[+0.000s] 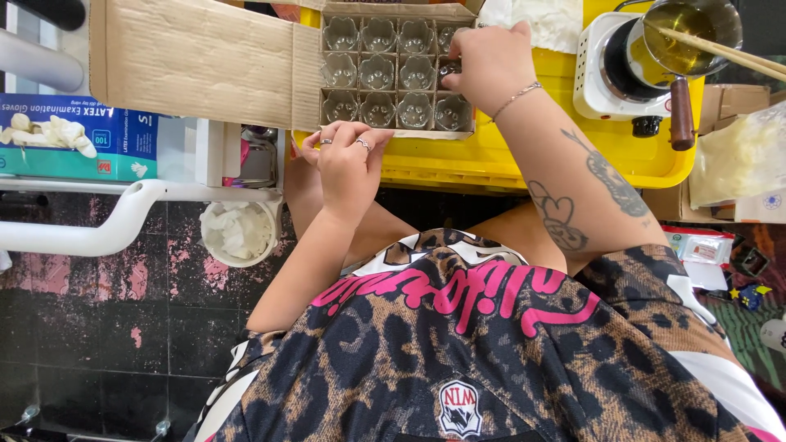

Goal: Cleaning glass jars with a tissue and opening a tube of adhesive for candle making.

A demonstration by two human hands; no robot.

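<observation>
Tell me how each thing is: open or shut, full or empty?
cardboard box: open, flap folded out.
glass jars: upright, empty, in divider cells.
right hand: closed on one jar in the box.
left hand: fingers curled by the box's edge; grip hidden.
pot: on the hot plate, holding yellowish liquid, chopsticks across it.
glove box: open, gloves poking out.
white tub: stuffed with crumpled paper.
</observation>
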